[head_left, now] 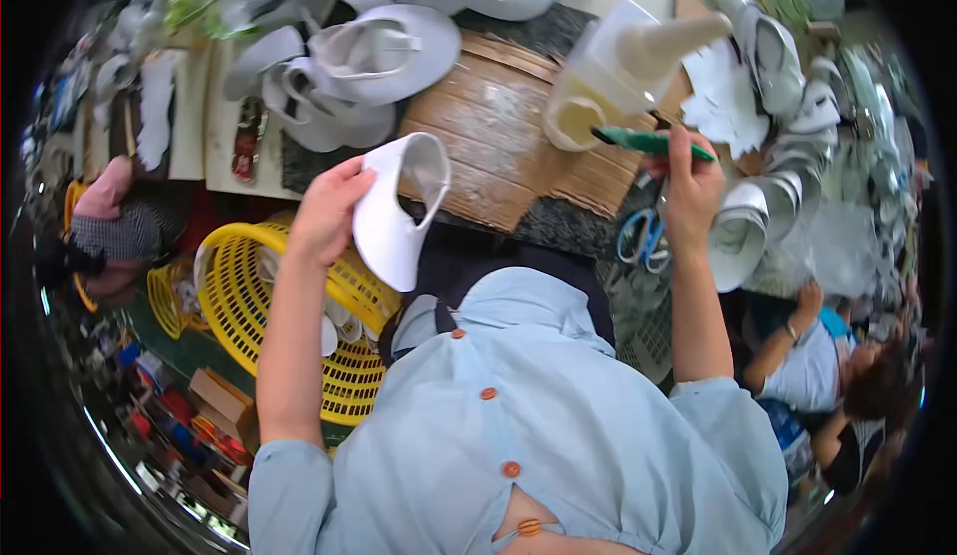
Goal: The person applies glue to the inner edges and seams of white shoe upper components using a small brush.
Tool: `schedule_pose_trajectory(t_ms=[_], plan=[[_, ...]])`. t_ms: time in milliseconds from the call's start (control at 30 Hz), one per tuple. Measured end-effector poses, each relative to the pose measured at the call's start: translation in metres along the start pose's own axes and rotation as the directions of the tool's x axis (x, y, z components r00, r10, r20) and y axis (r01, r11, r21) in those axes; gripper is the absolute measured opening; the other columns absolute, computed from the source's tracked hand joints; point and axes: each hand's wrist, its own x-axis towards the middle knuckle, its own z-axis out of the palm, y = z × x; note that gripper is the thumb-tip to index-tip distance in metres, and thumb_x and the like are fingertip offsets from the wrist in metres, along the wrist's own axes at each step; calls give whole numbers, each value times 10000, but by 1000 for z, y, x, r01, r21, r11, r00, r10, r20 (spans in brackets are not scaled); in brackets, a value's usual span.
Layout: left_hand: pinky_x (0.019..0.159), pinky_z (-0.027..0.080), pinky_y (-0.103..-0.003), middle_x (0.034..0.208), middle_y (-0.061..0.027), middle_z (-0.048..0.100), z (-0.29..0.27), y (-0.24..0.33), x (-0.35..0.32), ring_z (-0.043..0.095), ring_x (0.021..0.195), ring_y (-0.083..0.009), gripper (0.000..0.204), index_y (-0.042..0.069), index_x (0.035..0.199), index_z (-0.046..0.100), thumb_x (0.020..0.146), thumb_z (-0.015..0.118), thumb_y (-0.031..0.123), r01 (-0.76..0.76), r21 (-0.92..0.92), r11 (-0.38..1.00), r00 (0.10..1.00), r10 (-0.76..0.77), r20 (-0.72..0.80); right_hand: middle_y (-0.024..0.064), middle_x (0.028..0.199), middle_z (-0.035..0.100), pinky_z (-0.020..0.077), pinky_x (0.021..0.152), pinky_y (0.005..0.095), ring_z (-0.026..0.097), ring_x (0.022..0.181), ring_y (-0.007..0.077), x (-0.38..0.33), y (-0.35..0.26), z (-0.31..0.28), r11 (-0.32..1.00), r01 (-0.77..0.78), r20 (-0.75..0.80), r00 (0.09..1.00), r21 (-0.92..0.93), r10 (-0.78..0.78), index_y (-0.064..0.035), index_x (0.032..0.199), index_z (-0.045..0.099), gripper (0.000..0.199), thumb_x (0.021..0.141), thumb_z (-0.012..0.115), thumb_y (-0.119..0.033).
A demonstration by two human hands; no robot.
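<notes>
My left hand (331, 204) pinches the edge of a white shoe upper (384, 221), holding it up in front of the bench with its opening facing right. In my right hand (690, 191) is a green-handled brush (653, 141), its dark tip pointing left. That tip is beside a translucent plastic jug (598, 87) with some yellowish liquid in it and a pale, tapered piece (668, 42) sticking out to the right. Under the jug and to its left lies a worn sheet of cardboard (478, 137) smeared with white. Scissors with blue handles (643, 239) lie just below my right hand.
White shoe uppers (389, 52) are heaped at the back left, and more stand in a row (743, 221) on the right. A yellow plastic basket (234, 296) with white pieces inside stands below my left arm. Other people (812, 356) sit at the far right and far left.
</notes>
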Motion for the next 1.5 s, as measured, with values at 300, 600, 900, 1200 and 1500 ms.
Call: schedule_pose_trajectory(t_ms=[300,600,900,1200,1500], plan=[[613,553,-251,924,-80,648,12,-18,44,649,717,-124,341,-54,1161,526,889,621,128,193,159,968,975,-171,-140,51,782,646,496,598,214,623,669,98,-6,37,7,891,269,183,959,-366,-215,18,968,640,205,920,612,-179],[660,548,-277,888,-113,662,-3,2,94,658,744,-166,259,-84,1012,604,845,661,106,240,198,950,967,-216,-135,114,799,670,533,544,239,646,618,145,-18,33,-8,967,-253,103,963,35,249,18,938,601,255,970,527,-224],[673,564,-287,939,-132,644,11,1,94,657,782,-169,378,-81,1090,540,818,712,119,202,283,938,976,-168,-140,125,801,657,498,625,282,623,646,169,-12,66,149,936,341,466,844,-85,-265,3,921,623,186,890,637,-179],[543,534,-264,852,-100,636,22,-25,55,633,641,-147,360,-26,1074,530,820,711,154,162,252,954,963,-96,-254,77,630,633,464,546,262,584,575,105,-27,75,132,943,84,510,855,-323,99,-9,804,623,219,851,658,-220],[546,506,-239,857,-49,656,29,-41,27,622,690,-96,289,3,1041,589,886,641,241,238,270,933,962,-188,-197,42,593,609,437,514,244,552,541,84,-32,73,119,956,-233,468,835,-181,291,-11,811,614,256,888,634,-255]])
